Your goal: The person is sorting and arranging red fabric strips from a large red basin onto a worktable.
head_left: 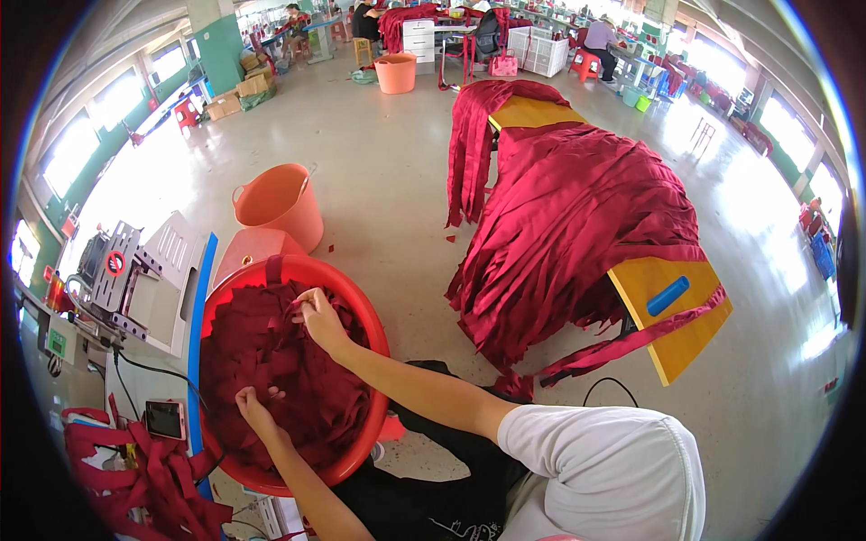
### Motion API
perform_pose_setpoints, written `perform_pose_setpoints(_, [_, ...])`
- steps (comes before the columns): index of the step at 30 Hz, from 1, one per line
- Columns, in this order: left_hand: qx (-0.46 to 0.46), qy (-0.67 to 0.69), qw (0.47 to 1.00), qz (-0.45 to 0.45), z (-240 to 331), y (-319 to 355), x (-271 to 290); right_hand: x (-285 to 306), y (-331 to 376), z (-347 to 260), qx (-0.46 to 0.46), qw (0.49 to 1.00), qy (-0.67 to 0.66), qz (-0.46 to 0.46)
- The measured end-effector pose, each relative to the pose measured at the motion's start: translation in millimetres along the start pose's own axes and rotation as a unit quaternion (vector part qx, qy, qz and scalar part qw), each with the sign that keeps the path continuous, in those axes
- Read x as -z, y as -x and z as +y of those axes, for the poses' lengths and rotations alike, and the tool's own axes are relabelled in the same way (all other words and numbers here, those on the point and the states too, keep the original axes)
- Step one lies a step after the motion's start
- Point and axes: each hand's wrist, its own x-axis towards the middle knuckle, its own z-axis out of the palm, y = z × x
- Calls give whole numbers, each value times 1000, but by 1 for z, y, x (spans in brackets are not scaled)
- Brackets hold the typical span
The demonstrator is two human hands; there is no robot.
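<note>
Dark red fabric strips [262,356] fill a large red tub [382,347] at my lower left. Over the far right part of the pile, my right hand [317,317] is closed, with thumb and fingers pinching a fabric strip. Nearer to me and further left, my left hand [259,411] has its fingers curled in over the strips. It appears to grip part of a strip too, though the dark cloth blends together there. Both forearms reach across the tub's near side.
A workbench with a blue edge [200,316] holds a machine [144,288], a small screen device [165,418] and loose red strips [144,478]. An orange bucket [280,207] stands beyond the tub. To the right, red strips drape over a yellow board stand [677,316]. People work far back.
</note>
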Motion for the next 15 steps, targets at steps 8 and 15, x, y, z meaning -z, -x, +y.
perform_pose_setpoints(8, [-7, 100, 995, 17, 10, 4, -6, -7, 3, -4, -21, 999, -29, -12])
perform_pose_setpoints(15, [-36, 118, 991, -50, 19, 22, -23, -20, 37, -25, -277, 913, 53, -296])
